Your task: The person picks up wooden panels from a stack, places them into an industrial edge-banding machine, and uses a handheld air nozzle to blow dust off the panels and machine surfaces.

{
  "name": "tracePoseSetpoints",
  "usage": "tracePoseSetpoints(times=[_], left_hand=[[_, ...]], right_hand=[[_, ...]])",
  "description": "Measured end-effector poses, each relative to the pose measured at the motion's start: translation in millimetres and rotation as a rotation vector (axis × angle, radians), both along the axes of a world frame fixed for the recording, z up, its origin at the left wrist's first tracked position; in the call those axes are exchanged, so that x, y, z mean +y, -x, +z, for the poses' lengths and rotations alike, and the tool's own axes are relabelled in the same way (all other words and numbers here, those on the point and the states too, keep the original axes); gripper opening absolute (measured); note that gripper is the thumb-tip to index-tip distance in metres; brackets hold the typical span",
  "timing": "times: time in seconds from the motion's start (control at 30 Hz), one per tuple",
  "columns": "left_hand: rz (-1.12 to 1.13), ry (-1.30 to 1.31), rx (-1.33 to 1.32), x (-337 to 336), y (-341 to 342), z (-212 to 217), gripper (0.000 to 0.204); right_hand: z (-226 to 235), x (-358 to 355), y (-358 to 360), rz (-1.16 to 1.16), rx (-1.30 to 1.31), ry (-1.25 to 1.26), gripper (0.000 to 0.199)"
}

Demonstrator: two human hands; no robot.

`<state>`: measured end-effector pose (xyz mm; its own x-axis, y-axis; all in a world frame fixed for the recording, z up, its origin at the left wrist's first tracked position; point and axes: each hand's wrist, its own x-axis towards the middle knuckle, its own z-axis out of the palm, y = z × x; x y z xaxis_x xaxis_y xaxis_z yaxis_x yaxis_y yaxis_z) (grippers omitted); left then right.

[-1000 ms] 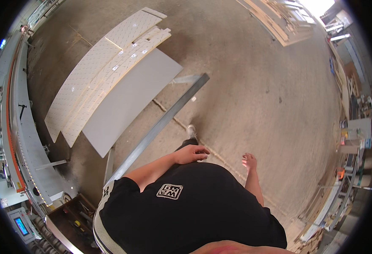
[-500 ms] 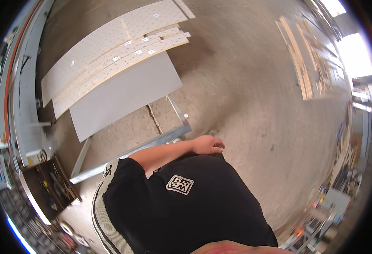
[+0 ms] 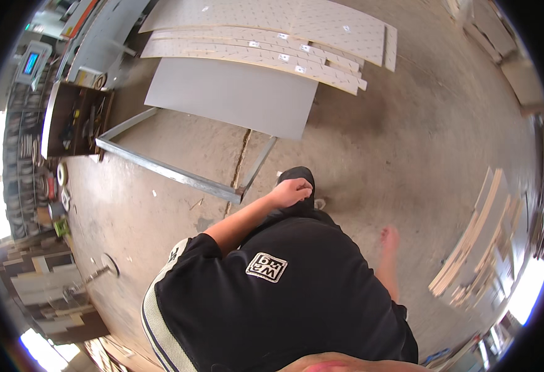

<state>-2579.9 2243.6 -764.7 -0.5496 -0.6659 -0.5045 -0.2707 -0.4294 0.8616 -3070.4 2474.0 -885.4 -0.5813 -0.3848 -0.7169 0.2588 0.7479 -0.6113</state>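
A: Where is the left hand (image 3: 290,191), and what has it got?

B: It hangs in front of the black shirt (image 3: 272,304), just beside the near corner of the metal frame (image 3: 179,173). The fingers are curled into a loose fist. Nothing shows inside them, so it appears empty, and it is not touching the frame.

A: And the right hand (image 3: 390,239)?

B: Farther from the frame, on the other side of the shirt, down at the side. It is blurred; the fingers look loosely extended, but I cannot tell how far open, and no object shows in it.

A: How does the frame lie?

B: Flat on the concrete floor (image 3: 371,142), so the floor carries its full length. One long rail runs toward the tool shelf (image 3: 74,118); a short rail turns off at the near corner.

A: What lies beyond the frame?

B: A grey board (image 3: 235,96), flat on the floor, and behind it pale drilled panels (image 3: 266,37) stacked overlapping. Stacking flat likely keeps them from bending.
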Motion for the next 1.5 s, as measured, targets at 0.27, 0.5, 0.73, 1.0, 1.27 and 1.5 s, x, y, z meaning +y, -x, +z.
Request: tracePoseSetpoints(times=[0.27,0.5,0.73,1.0,1.27,1.5], left_hand=[[0.245,-0.17,0.011,-122,53,-23,0.031],[0.469,-0.322,-0.076,-294,59,-178,0.027],[0.694,-0.497,-0.209,-458,35,-297,0.027],[0.919,-0.565,-0.21,-568,21,-380,0.037],[1.169,-0.569,-0.11,-583,45,-412,0.064],[1.35,-0.597,-0.052,-564,30,-401,0.032]], right_hand=[[25,-301,3,0.438,-0.003,-0.017,0.033],[2,-435,-41,1.238,0.037,-0.177,0.028],[-82,-577,-13,0.929,-0.086,-0.34,0.02],[-218,-753,-58,0.75,0.093,-0.285,0.077],[-270,-757,-68,0.668,0.05,-0.338,0.082],[-245,-737,-68,0.78,-0.284,-0.364,0.077]])
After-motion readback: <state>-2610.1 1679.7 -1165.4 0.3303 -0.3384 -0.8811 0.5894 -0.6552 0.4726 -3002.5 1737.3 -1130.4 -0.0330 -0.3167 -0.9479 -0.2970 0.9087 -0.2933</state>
